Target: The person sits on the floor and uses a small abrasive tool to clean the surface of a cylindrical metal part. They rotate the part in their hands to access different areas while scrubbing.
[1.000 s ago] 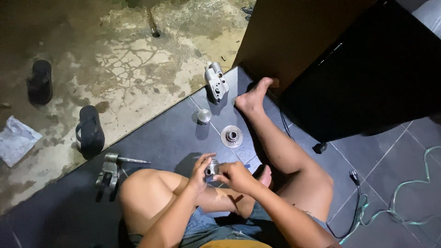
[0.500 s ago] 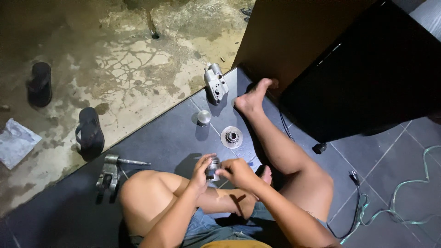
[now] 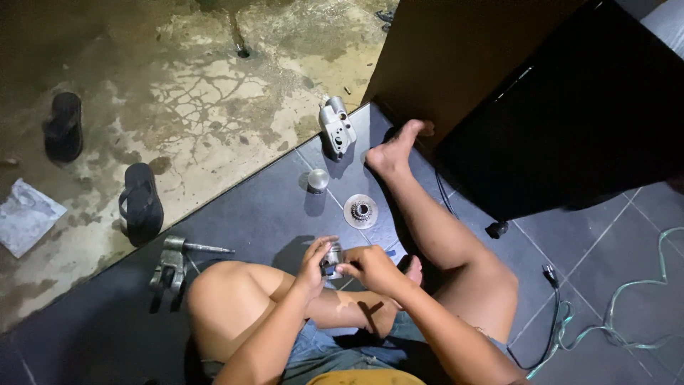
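Observation:
I sit on a dark tiled floor (image 3: 271,214) with one leg stretched out. My left hand (image 3: 314,261) and my right hand (image 3: 367,267) both grip a small round metal part (image 3: 331,258) above my folded leg. A flat metal disc with a toothed hub (image 3: 360,211) lies on the tiles just beyond my hands. A small metal cylinder (image 3: 318,180) stands farther out. A grey cast metal housing (image 3: 335,128) lies near my outstretched foot.
A metal forked piece with a shaft (image 3: 174,261) lies left of my knee. Two black sandals (image 3: 141,199) (image 3: 64,125) and a crumpled plastic bag (image 3: 26,215) rest on stained concrete. A dark cabinet (image 3: 556,107) stands on the right, with a black cable (image 3: 548,299) and pale hose (image 3: 627,306).
My hands have stayed on the small metal part, with only slight shifts of the fingers. Nothing on the floor has moved.

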